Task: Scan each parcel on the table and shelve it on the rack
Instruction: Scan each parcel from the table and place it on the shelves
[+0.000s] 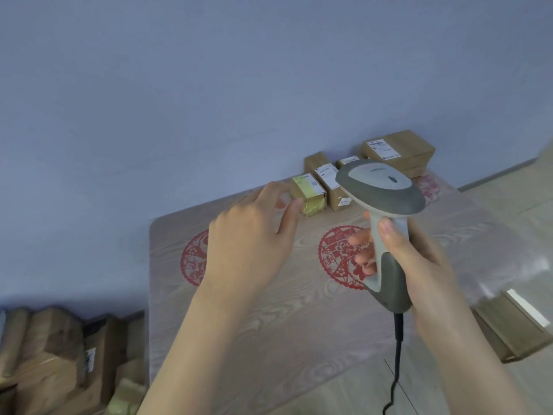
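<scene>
Blue-walled room: four parcels (327, 181) sat at the far edge of the tabletop (269, 319), apparently all yet to scan & shelve; R hand (419, 259) gripped the scanner (383, 187), open L hand (251, 235) hovered by the yellow-taped parcel (308, 194)

table (269, 324): wood-grain, red medallions (332, 259) | far edge: yellow-taped parcel (308, 196), narrow parcel (329, 184), large parcel (398, 151) (fourth parcel (347, 161) partly hidden)

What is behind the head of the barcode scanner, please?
Only the labelled top of a small parcel shows over the barcode scanner; the rest is covered. The larger labelled box stands further back right, its near lower corner hidden.
</scene>
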